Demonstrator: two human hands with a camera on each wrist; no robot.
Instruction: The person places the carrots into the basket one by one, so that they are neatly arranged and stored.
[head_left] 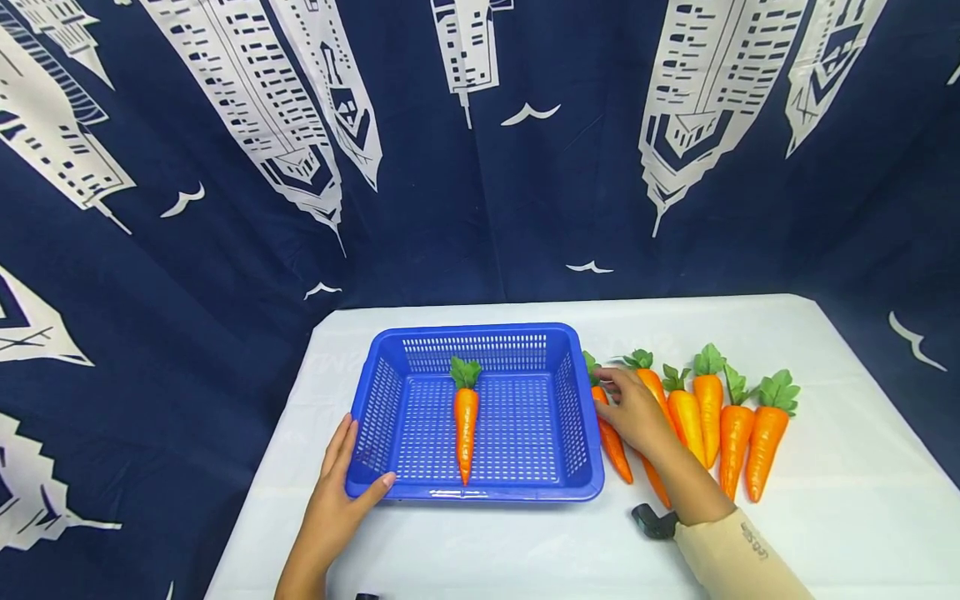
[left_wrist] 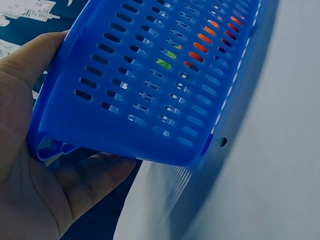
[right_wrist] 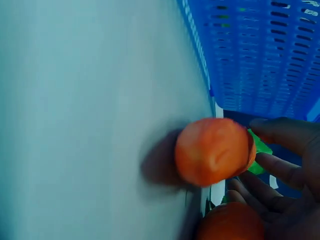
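Your left hand [head_left: 333, 500] grips the blue basket [head_left: 525, 493]. Whether your right hand [head_left: 636, 412] grips the carrot [head_left: 615, 450] right of it is unclear; pinch below the leaves [head_left: 590, 362].

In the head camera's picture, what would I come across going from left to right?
Left hand, blue basket with a lone carrot inside, right hand, yellowish carrot, slim carrot, plumper carrot, rightmost carrot.
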